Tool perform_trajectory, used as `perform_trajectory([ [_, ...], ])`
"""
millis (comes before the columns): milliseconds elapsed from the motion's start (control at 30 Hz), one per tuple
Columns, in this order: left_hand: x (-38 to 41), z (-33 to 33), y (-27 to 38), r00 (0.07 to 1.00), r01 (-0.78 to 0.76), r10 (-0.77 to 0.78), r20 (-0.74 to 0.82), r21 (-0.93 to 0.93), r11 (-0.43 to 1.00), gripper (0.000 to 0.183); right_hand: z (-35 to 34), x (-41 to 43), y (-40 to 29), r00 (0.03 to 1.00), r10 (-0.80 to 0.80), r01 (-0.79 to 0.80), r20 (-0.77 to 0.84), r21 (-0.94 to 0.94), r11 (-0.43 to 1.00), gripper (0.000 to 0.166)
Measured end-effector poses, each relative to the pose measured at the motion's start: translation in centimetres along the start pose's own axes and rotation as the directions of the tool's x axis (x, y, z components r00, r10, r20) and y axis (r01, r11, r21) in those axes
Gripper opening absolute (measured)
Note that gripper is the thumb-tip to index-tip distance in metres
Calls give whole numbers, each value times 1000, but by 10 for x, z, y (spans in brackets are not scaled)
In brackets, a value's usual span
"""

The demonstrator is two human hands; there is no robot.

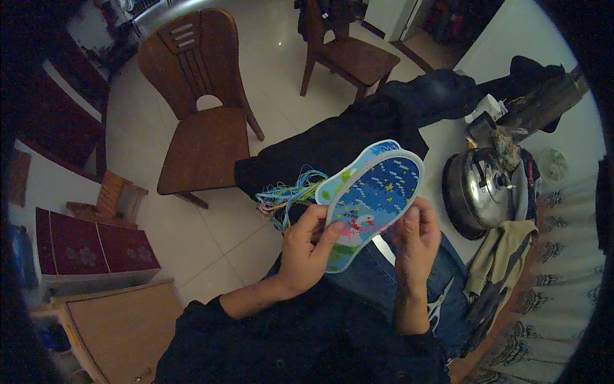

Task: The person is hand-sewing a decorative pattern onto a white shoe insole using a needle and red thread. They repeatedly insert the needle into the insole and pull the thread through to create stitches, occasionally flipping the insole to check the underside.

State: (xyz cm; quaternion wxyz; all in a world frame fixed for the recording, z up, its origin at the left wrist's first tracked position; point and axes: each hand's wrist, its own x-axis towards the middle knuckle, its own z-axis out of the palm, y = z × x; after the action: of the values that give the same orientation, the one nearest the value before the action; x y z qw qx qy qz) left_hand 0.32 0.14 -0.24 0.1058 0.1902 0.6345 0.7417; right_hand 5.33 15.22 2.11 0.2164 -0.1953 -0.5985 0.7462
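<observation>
A cross-stitched shoe insole (379,192) with a blue, green and white pattern is held up over my lap. My left hand (307,249) pinches its left edge, thumb on top. My right hand (416,235) is at its right edge with fingers curled; whether it grips the edge or a thread there is hard to tell. Behind it shows a second insole (331,185), light blue and green. A bundle of colored embroidery threads (292,197) lies left of the insoles, on dark cloth. White-handled scissors (437,307) rest on my jeans, right of my right forearm.
Dark clothing (331,137) stretches beyond the insoles. At the right are a lidded steel pot (484,192) and an olive cloth (501,254). Wooden chairs (211,144) (360,60) stand ahead, and a wooden cabinet top (124,331) is at lower left.
</observation>
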Motion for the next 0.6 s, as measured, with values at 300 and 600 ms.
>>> perform_trajectory([
  [300,-3,1,-9,1000,8,-6,18,-107,994,15,3,1,35,847,265,-453,461,366,813,27],
  [600,-2,-3,4,997,-16,18,79,-30,999,15,12,0,32,873,303,-466,383,466,752,27],
])
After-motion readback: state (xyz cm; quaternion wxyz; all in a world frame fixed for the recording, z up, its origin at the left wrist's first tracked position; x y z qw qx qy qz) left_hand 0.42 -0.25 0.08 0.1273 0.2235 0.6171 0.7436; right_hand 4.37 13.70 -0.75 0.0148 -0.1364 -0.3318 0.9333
